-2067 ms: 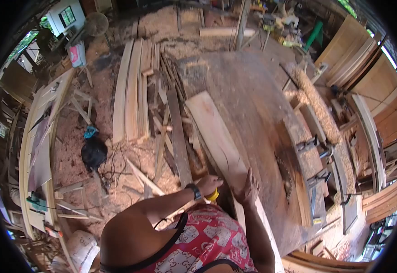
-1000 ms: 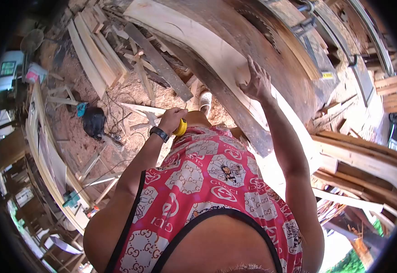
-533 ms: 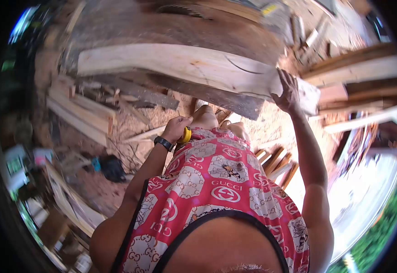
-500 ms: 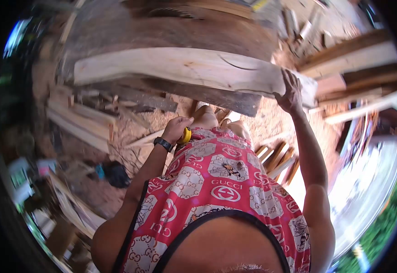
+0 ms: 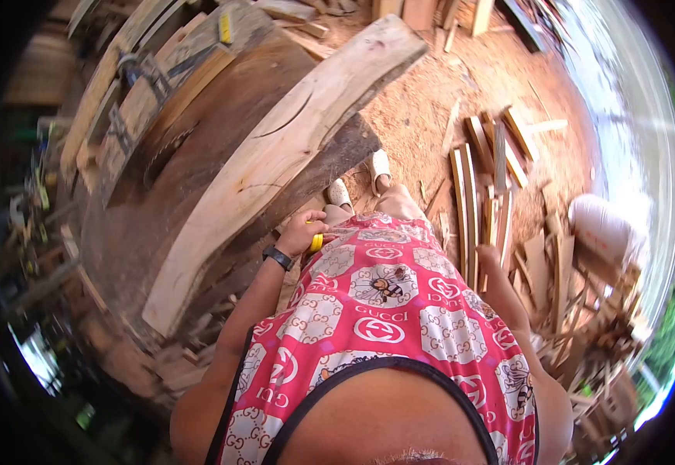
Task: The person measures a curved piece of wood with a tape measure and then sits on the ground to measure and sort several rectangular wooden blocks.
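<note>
Pink-and-white sleeveless top, bee print, fills bottom centre. Left hand, dark watch on wrist, is at the front of the top, fingers closed round a yellow tape measure; the case pokes out below the fingers. Right arm down at the other side, partly behind the top; right hand foreshortened, fingers can't be made out, so can't tell if wide, narrow or holding something. In view it sits next to pale wood strips down on the ground. Light clogs on both feet, just past the knees.

Beyond left hand: long pale plank, wavy edge, dark curved crack, lying slantwise on the brown tabletop; upper end sticks out past the tabletop edge, over the sawdust floor. Neither hand on plank. Dark board shows along plank's near side.

Farther over: toothed saw blade in tabletop, wooden rail beside it, metal clamp behind. To the right, short offcuts on the floor, white sack near scrap pile. Far right edge glary, some green.
</note>
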Motion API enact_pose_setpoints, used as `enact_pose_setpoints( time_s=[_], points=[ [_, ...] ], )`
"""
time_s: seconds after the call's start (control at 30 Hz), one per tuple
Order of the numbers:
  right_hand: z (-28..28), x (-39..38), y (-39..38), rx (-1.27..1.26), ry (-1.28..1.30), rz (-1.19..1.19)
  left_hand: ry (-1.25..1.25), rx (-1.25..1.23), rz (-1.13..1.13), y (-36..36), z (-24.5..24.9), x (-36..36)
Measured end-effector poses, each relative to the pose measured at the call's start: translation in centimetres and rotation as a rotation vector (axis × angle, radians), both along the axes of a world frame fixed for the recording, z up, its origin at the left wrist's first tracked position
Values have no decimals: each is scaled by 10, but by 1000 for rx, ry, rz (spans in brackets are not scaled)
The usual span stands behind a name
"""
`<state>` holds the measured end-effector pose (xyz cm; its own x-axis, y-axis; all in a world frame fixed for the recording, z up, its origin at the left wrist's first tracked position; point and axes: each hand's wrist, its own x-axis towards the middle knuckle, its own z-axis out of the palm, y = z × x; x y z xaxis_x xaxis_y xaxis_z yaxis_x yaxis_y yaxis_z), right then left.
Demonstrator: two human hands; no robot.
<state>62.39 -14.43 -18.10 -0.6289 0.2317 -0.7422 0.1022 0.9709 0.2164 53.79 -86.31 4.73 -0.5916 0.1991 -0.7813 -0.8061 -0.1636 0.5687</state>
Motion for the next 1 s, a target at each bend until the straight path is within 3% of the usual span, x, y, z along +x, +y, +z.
enact_pose_setpoints(
  time_s=[0.03, 0.07, 0.1, 0.13, 0.17, 0.2, 0.4, 0.5, 0.6, 0.83, 0.93, 1.0],
  points=[
    [89, -4, -91, 12, -323, 84, 4, 2, -41, -3, -8, -2],
    [67, 56, -88, -111, -238, -182, 16, -12, -94, -7, -15, -4],
    [82, 84, -115, -155, -269, -360, 28, -25, -146, -10, -21, -7],
    [101, 104, -142, -258, -243, -176, 34, -23, -179, -11, -25, -10],
    [69, 149, -144, -350, -87, -749, 81, -96, -284, -12, -29, -13],
    [71, 170, -163, -373, -49, -882, 133, -175, -387, -9, -28, -13],
    [112, 144, -251, -457, 136, -1277, 180, -136, -589, 18, -13, -48],
    [125, 106, -277, -384, 288, -1253, 118, -88, -620, 22, 3, -67],
    [105, 81, -257, -512, 318, -1486, 60, -71, -591, 38, 18, -77],
    [141, 17, -259, -518, 299, -1381, 129, -62, -498, 14, 13, -85],
    [145, -4, -212, -523, 225, -1373, 145, -149, -429, 57, 38, -92],
    [105, -15, -152, -551, 200, -1355, 132, -209, -366, 110, 45, -111]
  ],
)
